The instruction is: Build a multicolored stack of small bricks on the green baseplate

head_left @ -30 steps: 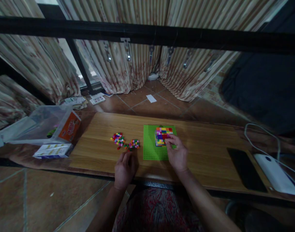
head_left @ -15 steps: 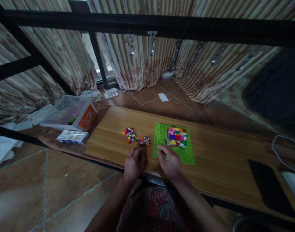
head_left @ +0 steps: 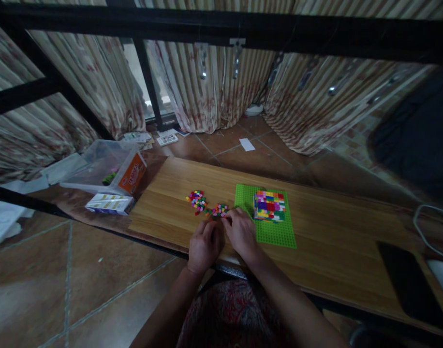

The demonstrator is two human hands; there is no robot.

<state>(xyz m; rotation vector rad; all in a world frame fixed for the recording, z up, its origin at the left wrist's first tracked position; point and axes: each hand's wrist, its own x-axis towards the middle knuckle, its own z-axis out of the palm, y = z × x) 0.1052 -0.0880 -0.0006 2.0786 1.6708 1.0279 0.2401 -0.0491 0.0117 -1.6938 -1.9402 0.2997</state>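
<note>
A multicoloured block of building bricks (head_left: 268, 205) stands on a green studded baseplate (head_left: 275, 237). Left of the plate lie two small heaps of loose bricks, a farther heap (head_left: 197, 200) and a nearer heap (head_left: 219, 210). My right hand (head_left: 241, 232) is at the right edge of the nearer heap, over the plate's left side, with thumb and fingertips pinched together; what is between them is too small to make out. Just below the same heap, my left hand (head_left: 204, 245) rests with curled fingers, whose tips are hidden from view.
A wooden board (head_left: 326, 232) forms the work surface. On its right lies a dark flat slab (head_left: 412, 280). Past the left end are a clear plastic bin (head_left: 98, 164) and a small white-and-purple box (head_left: 110, 204). A black metal bar (head_left: 221, 29) crosses above.
My right hand has moved left from the front of the brick block to the nearer heap, its fingers now pinched. My left hand has barely moved. The view has shifted slightly.
</note>
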